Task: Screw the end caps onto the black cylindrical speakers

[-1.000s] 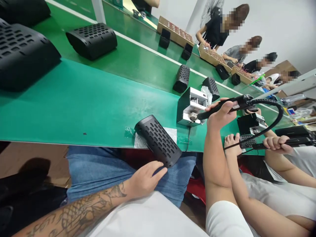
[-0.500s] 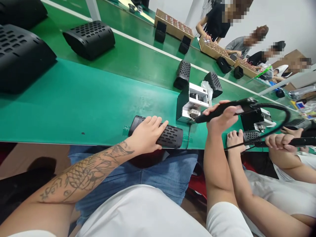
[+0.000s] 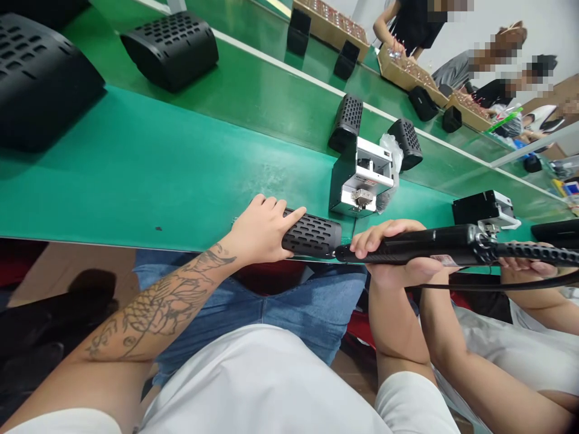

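Observation:
My left hand (image 3: 260,232) is wrapped over the left part of a black perforated housing (image 3: 315,235), which lies at the front edge of the green bench. In my right hand (image 3: 391,274) is a black electric screwdriver (image 3: 436,244), held nearly level. Its tip meets the right end of the housing, low near the bench edge; whether a screw sits there is too small to make out. Just behind the housing stands a black and white screw feeder (image 3: 362,181). A ribbed cable (image 3: 538,253) runs rightward from the screwdriver's rear.
More black perforated housings (image 3: 169,51) stand along the green conveyor (image 3: 266,99). To the right, a co-worker's arm (image 3: 456,337) is close to my right forearm, near a second screw feeder (image 3: 484,208). Across the line, people work beside cardboard boxes (image 3: 332,27).
My right hand has brought the screwdriver from the screw feeder down and left to the housing's right end. My left hand stays on the housing. The view has shifted slightly.

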Demonstrator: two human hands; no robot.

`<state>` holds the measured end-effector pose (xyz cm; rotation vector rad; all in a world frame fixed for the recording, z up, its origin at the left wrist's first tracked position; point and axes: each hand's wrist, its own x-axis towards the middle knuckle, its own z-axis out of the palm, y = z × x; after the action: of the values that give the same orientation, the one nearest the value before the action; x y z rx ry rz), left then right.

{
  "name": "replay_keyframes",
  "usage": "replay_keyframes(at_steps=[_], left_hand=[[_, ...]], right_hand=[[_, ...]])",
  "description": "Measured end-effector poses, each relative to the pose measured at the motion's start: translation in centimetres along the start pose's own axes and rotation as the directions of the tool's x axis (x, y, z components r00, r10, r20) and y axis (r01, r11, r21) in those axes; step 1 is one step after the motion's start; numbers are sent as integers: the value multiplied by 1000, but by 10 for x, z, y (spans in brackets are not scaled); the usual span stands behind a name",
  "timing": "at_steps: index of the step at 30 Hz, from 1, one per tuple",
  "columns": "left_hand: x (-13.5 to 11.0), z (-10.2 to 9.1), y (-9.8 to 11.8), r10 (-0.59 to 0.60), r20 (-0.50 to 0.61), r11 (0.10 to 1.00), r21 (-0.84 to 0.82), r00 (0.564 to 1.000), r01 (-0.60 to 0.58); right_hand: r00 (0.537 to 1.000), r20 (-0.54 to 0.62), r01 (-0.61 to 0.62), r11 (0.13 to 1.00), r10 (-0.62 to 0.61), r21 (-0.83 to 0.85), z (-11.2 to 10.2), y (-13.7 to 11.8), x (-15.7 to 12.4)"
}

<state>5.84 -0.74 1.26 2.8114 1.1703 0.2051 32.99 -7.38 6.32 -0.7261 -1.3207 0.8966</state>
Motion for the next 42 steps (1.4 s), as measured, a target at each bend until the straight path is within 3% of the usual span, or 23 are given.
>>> replay_keyframes(at_steps=[10, 13, 21, 25, 28, 30, 33, 35, 38, 42], left_hand=[[-1, -1, 3, -13, 7, 999, 36, 1000, 12], [-2, -2, 4, -17, 19, 999, 43, 1000, 16], [-3, -2, 5, -28, 19, 1000, 13, 999, 28], [-6, -1, 9, -58, 14, 998, 24, 998, 58], [-7, 4, 17, -143, -3, 989, 28, 990, 143], [-8, 8, 23, -197, -47, 980, 13, 979, 198], [-13, 11, 22, -202, -107, 979, -25, 974, 200], [-20, 11, 11, -139, -125, 988, -87, 982, 129], [-36, 13, -17, -48, -176, 965, -261, 983, 0], [-57, 36, -50, -128, -231, 860, -510, 965, -8]], right_hand=[[997, 56, 44, 996, -48, 78, 23, 1, 7], [989, 131, 45, 991, -61, 124, 24, 4, 10], [983, 180, 16, 994, -36, 112, 25, 7, 3], [999, 48, 18, 999, -19, 37, 20, 2, 5], [986, -124, 110, 993, -114, -38, 3, 2, 28], [933, -281, 193, 972, -225, -136, -13, 8, 53], [804, -452, 255, 910, -387, -326, -38, 28, 90], [782, -470, 236, 893, -409, -384, -51, 43, 105], [817, -447, 191, 902, -365, -387, -61, 59, 110], [754, -488, 253, 880, -439, -401, -61, 62, 107]])
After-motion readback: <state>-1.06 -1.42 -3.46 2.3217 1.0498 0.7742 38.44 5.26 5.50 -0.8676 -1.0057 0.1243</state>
